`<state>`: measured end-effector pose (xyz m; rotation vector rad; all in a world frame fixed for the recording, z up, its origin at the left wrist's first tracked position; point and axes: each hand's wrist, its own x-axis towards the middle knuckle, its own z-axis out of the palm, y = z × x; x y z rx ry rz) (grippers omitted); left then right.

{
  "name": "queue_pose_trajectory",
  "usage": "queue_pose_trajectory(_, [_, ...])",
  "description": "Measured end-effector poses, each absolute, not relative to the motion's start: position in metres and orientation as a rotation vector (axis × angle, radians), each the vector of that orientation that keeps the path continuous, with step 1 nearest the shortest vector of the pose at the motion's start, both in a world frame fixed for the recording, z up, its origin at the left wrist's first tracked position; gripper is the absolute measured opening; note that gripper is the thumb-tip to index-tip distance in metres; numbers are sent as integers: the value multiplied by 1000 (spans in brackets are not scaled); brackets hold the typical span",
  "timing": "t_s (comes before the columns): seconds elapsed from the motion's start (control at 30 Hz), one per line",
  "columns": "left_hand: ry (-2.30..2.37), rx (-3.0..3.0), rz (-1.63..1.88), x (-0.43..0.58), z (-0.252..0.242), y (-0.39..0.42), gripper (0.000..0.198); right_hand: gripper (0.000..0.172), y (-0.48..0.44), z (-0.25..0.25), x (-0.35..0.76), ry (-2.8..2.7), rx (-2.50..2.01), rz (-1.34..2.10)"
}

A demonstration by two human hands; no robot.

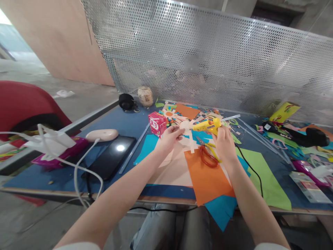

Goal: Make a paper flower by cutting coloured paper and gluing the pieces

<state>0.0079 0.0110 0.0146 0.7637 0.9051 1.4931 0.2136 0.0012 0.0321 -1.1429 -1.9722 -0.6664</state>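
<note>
A yellow hot glue gun is gripped in my right hand, its nozzle pointing left and a clear glue stick jutting from its back. My left hand pinches a pale paper flower at its edge, close to the nozzle; whether the two touch I cannot tell. A pale paper strip hangs below the flower. Under my hands lie orange paper, peach paper and blue paper. Red-handled scissors rest on the orange sheet, beside a yellow-handled tool.
Left of my hands stand a pink box and a dark phone, with white cables nearby. Paper scraps and a finished-looking flower lie behind. Green paper and spare glue sticks are right. A perforated metal panel borders the back.
</note>
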Motion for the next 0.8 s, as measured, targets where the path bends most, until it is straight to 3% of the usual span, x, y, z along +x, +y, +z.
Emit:
queue_pose_trajectory(0.57, [912,689,1525,5,15,14,42,24,-2,33,215,-2028,-1092,-655])
queue_pose_trajectory(0.8, [906,678,1544,3,13,17,42,20,-4,35,213,-2044,-1060,-723])
